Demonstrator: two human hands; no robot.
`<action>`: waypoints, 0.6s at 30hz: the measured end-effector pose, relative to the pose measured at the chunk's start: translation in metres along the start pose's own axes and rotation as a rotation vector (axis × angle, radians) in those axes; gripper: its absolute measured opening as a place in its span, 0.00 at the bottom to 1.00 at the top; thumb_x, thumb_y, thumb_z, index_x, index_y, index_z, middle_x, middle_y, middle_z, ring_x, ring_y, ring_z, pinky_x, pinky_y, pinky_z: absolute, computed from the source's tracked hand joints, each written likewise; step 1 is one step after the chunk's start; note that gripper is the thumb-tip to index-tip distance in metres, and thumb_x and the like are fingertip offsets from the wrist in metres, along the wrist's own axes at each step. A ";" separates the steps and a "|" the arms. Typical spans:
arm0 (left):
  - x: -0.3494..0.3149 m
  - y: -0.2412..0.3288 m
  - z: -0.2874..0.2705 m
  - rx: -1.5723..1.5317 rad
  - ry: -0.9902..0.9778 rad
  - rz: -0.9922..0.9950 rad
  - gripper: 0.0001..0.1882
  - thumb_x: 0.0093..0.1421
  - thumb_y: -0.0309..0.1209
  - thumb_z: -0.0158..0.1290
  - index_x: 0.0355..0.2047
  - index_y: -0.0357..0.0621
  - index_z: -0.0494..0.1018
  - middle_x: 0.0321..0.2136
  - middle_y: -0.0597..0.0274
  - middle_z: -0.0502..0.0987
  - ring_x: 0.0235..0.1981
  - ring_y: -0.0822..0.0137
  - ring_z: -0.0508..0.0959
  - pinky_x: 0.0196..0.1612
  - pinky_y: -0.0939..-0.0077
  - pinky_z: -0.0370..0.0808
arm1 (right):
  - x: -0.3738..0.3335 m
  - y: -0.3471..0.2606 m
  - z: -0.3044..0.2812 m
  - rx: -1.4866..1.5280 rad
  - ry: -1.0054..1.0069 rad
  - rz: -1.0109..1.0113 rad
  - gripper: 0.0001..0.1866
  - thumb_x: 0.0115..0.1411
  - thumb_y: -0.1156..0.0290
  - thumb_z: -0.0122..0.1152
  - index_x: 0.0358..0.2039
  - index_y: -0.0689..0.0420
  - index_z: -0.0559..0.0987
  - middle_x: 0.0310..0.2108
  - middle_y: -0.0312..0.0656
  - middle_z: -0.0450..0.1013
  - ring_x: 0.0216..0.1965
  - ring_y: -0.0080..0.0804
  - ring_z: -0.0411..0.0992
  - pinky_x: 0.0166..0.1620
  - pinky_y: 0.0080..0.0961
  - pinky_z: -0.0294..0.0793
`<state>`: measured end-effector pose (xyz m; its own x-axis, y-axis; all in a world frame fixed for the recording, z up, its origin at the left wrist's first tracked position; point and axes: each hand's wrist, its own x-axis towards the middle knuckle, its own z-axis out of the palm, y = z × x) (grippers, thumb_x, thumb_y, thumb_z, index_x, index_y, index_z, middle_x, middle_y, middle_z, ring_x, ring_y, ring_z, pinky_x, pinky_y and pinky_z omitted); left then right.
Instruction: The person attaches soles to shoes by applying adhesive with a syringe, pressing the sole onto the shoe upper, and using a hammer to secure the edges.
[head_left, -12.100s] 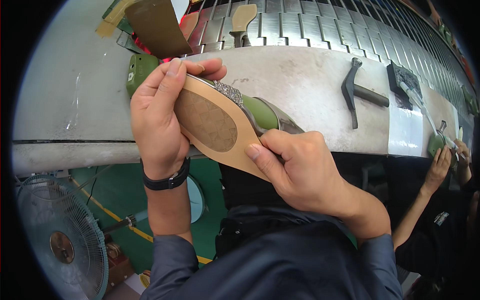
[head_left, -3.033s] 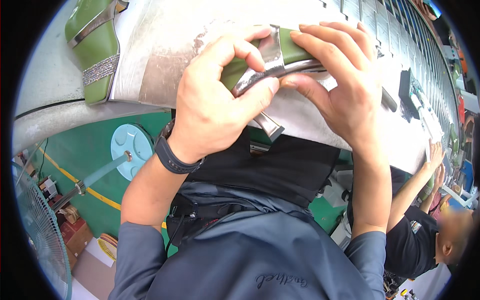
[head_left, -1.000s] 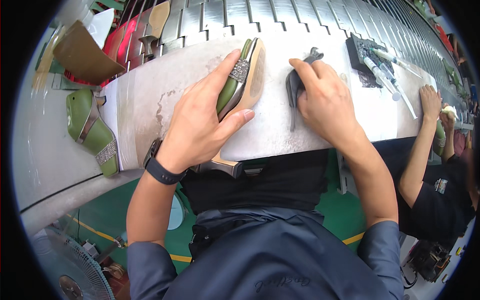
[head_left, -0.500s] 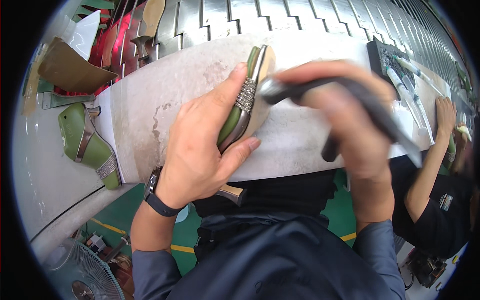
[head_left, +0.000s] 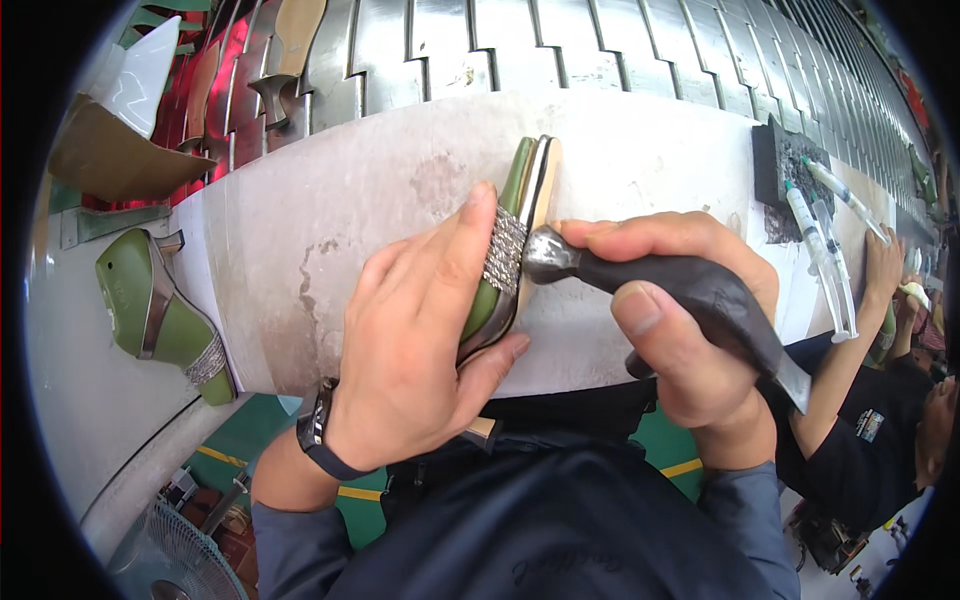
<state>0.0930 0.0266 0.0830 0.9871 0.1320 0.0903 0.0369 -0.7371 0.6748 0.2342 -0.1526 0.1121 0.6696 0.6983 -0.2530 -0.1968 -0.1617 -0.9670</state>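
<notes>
My left hand (head_left: 410, 335) is wrapped round a green shoe last with a sandal on it (head_left: 507, 245), tipped on its side over the table edge. A glittery strap crosses the sandal, and its tan sole faces right. In my right hand (head_left: 690, 320) is a dark-handled hammer (head_left: 660, 285); its rounded metal head touches or nearly touches the sole's edge beside the glittery strap. My left palm hides most of the last's heel end. At the far left another green last with a strapped sandal (head_left: 160, 310) lies on the table.
Metal conveyor slats (head_left: 520, 45) run behind the pale work board (head_left: 270, 240), with a tan sole and heel (head_left: 292, 50) on them. Several syringes (head_left: 820, 240) lie by a black block (head_left: 775, 170). A co-worker's arm (head_left: 850, 330) reaches in at right; a fan (head_left: 180, 550) stands lower left.
The blurred hammer has come to rest, its head now at the sole's edge. My hands and the sandal appear lower in the picture, and the view has shifted slightly.
</notes>
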 end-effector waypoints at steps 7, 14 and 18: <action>0.001 -0.003 0.002 0.005 -0.002 0.019 0.57 0.45 0.23 0.70 0.74 0.32 0.53 0.61 0.40 0.72 0.56 0.46 0.77 0.58 0.56 0.69 | 0.028 0.003 -0.008 -0.136 -0.025 -0.149 0.17 0.63 0.69 0.61 0.45 0.72 0.79 0.45 0.59 0.81 0.49 0.45 0.82 0.58 0.38 0.78; 0.000 -0.006 0.003 -0.004 0.006 0.049 0.55 0.48 0.23 0.69 0.73 0.31 0.51 0.64 0.40 0.70 0.61 0.43 0.74 0.61 0.53 0.68 | 0.061 -0.006 -0.019 -0.176 0.012 -0.158 0.18 0.67 0.64 0.59 0.47 0.67 0.80 0.45 0.54 0.82 0.47 0.38 0.82 0.54 0.33 0.81; -0.005 -0.009 0.004 -0.006 0.024 0.024 0.55 0.48 0.23 0.69 0.74 0.32 0.52 0.63 0.41 0.71 0.60 0.44 0.75 0.60 0.54 0.68 | 0.024 -0.017 -0.009 -0.265 -0.177 -0.084 0.19 0.60 0.66 0.64 0.44 0.70 0.80 0.44 0.58 0.82 0.48 0.42 0.81 0.56 0.34 0.78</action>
<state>0.0882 0.0297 0.0739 0.9837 0.1306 0.1240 0.0124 -0.7359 0.6770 0.2600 -0.1393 0.1220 0.5360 0.8237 -0.1853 0.0628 -0.2578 -0.9642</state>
